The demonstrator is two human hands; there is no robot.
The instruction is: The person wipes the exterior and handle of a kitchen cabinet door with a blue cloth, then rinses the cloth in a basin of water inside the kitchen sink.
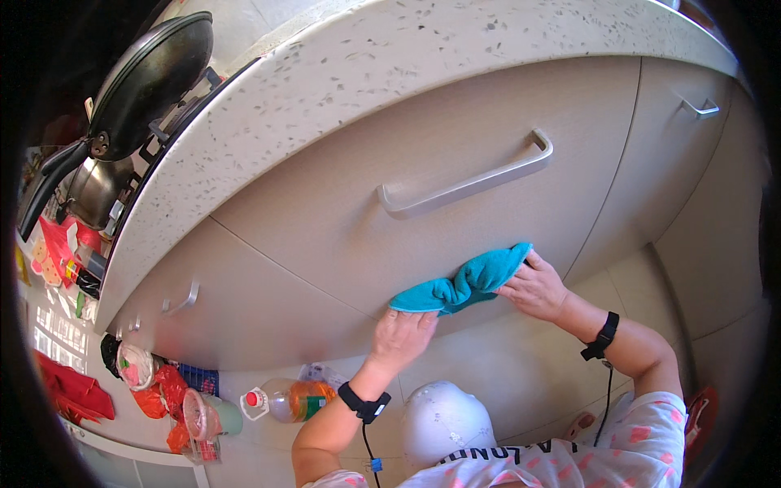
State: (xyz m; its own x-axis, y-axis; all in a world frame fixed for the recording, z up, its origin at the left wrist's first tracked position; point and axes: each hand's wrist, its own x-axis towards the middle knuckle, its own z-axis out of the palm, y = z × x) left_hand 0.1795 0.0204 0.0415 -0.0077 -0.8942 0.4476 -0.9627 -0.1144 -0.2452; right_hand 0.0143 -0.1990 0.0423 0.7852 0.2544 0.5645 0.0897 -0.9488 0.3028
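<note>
A teal cloth point(464, 285) lies bunched against the lower part of a beige cabinet front point(317, 226). My left hand point(403, 335) holds down its left end, with the fingertips partly under the fabric. At the cloth's right end, my right hand point(536, 287) presses it against the panel, and some of those fingertips are hidden too. Above both hands is a metal bar handle point(470, 186), which neither hand touches. Each wrist wears a black strap with a cable.
A speckled countertop point(366, 67) juts out above the cabinet. A black wok point(152, 85) and a metal pot point(100, 189) stand at the stove, upper left. On the floor at lower left are an oil bottle point(293, 399), a green bin point(226, 415) and red plastic bags point(165, 390).
</note>
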